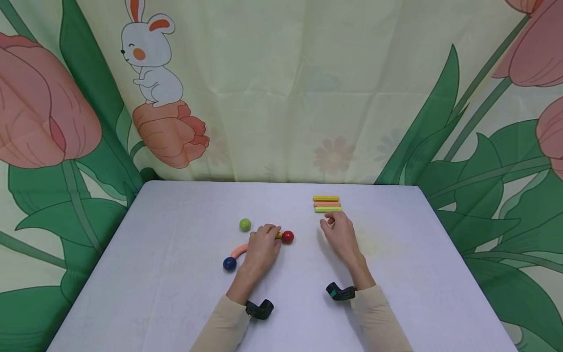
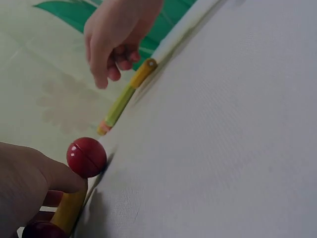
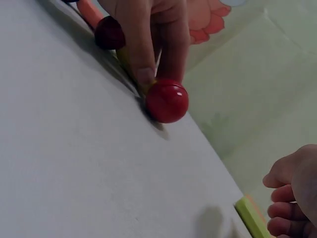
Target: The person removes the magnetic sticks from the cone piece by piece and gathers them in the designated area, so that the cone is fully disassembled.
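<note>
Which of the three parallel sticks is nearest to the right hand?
The light green stick is at the front, by the right hand; the pink stick is in the middle, the yellow stick at the back.

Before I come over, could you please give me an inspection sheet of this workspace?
Surface: pale table.
Job's things: yellow stick with red ball at one end; pink curved piece with blue ball at one end; green ball apart; three sticks side by side.
Clutter: nothing seen.
Hands: left hand pinches the yellow stick; right hand, beside the three sticks, holds nothing visible.
Cables: nothing seen.
Surroundings: printed fabric backdrop.
</note>
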`<action>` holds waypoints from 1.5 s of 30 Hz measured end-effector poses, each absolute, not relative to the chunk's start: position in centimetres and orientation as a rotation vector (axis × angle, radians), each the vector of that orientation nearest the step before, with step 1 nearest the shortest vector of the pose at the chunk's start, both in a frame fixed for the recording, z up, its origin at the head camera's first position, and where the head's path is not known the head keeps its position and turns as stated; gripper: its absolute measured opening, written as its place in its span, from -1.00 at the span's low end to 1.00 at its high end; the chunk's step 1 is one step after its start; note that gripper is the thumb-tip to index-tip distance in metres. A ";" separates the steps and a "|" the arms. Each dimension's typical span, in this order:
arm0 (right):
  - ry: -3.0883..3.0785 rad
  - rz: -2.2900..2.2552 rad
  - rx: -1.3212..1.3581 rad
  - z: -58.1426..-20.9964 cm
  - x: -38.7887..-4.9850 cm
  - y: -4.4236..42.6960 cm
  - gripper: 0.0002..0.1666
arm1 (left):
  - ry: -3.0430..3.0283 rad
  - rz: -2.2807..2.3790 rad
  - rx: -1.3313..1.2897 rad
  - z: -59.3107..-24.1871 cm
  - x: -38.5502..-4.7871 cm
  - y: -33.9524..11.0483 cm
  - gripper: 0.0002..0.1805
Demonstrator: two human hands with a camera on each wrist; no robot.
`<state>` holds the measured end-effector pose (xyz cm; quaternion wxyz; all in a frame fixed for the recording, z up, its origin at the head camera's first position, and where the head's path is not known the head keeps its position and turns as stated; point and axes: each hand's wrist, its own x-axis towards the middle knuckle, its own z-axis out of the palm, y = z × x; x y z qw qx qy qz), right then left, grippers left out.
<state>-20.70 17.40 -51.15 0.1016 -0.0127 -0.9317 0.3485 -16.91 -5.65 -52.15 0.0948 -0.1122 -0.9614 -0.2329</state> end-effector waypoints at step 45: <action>-2.944 1.068 0.498 -52.4 -18.4 11.5 -0.51 | -2.884 -0.747 -0.298 -52.9 -17.3 -5.9 -0.74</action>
